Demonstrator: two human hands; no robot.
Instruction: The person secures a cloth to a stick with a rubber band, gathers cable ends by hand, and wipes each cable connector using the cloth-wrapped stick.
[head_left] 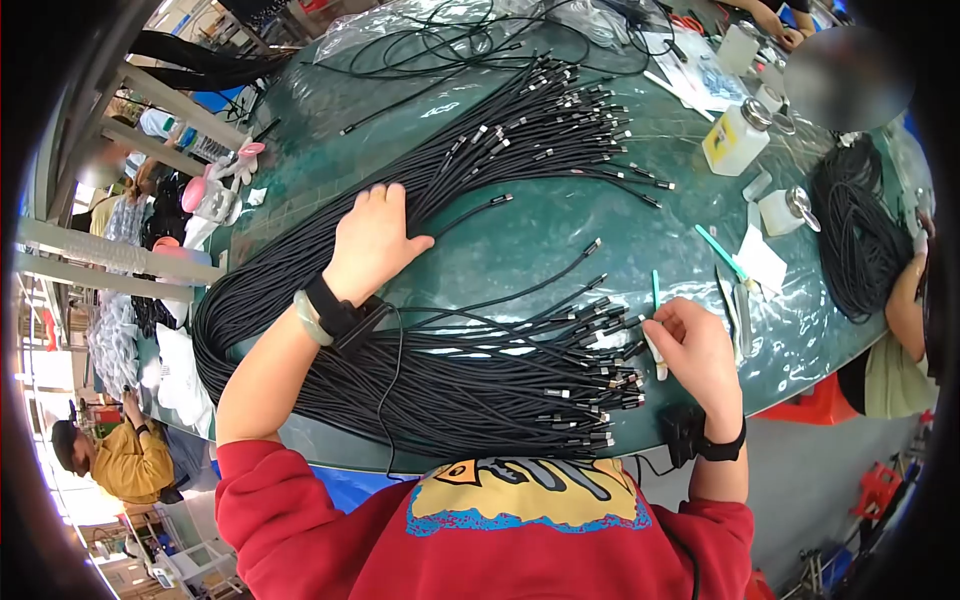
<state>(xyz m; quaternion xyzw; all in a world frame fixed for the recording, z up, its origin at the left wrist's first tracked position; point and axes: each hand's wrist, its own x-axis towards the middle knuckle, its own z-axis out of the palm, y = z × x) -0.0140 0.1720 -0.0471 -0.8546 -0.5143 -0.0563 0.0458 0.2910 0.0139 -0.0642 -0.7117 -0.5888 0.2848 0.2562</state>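
Bright light is filling the room, and a very white glow is shining along the left side, while little white shines are gleaming on the slick green table and the dark cables are soaking up much of the light. The middle is looking quite clear, but small things far off at the left are getting fuzzy, and a round smudge is hiding a spot at the top right. Black corners are closing around the round view, and the pale bars are leaning and stretching near its edge.
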